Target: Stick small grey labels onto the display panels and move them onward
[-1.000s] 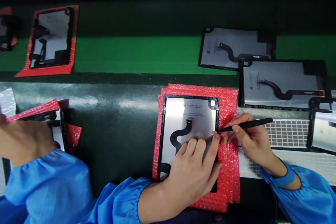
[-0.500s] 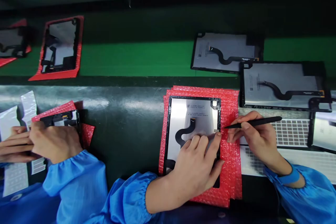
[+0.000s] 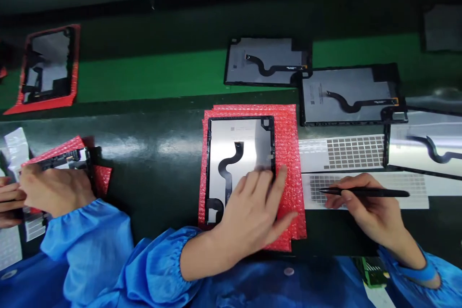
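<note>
A tablet screen (image 3: 242, 131), silver back up in a black frame with a curved black ribbon cable (image 3: 225, 168), lies on stacked red bubble wrap (image 3: 294, 178). My left hand (image 3: 249, 207) is over the screen's lower right part, thumb and index finger reaching past its edge; its fingers are stretched out and hold nothing. To the right, my right hand (image 3: 375, 209) grips black tweezers (image 3: 375, 193) in a pinch. The tweezers' tip is over the small grey squares of a white sticker sheet (image 3: 404, 185); whether it touches them I cannot tell.
Behind the sheets lie two more screens (image 3: 267, 53) (image 3: 346, 82), and a third (image 3: 426, 154) at right. Another sticker sheet (image 3: 355, 151) lies above the first. At left, a co-worker's hands (image 3: 57, 190) work on another device (image 3: 81, 156). A framed screen on red wrap (image 3: 54, 65) lies behind.
My right hand has moved with the tweezers from the screen's right edge to the lower sticker sheet. My left thumb and index finger have spread outward. The whole view has shifted.
</note>
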`<action>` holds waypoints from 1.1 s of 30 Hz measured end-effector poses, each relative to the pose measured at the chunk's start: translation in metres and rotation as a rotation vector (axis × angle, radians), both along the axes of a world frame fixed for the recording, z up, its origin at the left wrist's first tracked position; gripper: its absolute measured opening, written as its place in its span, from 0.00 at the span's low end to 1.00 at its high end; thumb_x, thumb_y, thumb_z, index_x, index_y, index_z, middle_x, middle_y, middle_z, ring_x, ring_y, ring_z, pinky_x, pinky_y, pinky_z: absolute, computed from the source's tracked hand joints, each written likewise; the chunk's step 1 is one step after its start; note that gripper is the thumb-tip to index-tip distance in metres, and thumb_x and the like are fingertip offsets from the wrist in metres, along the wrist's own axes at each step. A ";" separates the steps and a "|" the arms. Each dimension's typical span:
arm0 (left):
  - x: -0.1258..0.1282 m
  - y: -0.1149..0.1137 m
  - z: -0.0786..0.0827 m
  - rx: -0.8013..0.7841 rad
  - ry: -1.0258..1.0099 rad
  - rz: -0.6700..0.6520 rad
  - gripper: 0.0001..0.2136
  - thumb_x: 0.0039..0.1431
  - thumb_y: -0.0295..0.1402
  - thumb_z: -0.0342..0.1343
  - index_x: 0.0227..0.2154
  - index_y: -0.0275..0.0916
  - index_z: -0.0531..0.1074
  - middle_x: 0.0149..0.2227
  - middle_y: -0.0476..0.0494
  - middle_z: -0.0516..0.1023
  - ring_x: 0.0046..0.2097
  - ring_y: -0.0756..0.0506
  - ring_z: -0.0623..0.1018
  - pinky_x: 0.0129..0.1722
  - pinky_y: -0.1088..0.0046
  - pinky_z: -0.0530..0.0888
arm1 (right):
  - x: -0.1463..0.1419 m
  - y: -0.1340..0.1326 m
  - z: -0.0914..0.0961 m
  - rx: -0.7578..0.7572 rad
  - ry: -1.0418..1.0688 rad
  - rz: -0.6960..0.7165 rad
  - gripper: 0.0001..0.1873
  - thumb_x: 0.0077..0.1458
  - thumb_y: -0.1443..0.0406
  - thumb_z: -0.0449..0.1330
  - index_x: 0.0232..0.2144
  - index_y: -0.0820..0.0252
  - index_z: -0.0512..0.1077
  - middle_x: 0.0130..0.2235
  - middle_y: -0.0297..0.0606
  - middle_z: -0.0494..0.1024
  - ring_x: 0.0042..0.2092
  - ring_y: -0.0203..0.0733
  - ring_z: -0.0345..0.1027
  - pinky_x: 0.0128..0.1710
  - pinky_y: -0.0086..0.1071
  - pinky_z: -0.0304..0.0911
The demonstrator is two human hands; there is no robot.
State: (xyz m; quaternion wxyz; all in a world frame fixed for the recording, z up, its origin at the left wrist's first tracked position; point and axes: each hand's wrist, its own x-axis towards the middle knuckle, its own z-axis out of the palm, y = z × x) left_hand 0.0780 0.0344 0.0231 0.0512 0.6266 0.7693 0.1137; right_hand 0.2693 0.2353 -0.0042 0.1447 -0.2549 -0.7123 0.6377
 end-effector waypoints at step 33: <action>-0.021 -0.020 0.039 -0.113 -0.063 -0.350 0.28 0.68 0.57 0.55 0.42 0.32 0.79 0.32 0.40 0.81 0.34 0.41 0.80 0.46 0.62 0.75 | -0.057 -0.024 0.032 -0.087 0.081 -0.053 0.06 0.69 0.58 0.65 0.39 0.52 0.76 0.31 0.37 0.86 0.26 0.46 0.82 0.27 0.38 0.82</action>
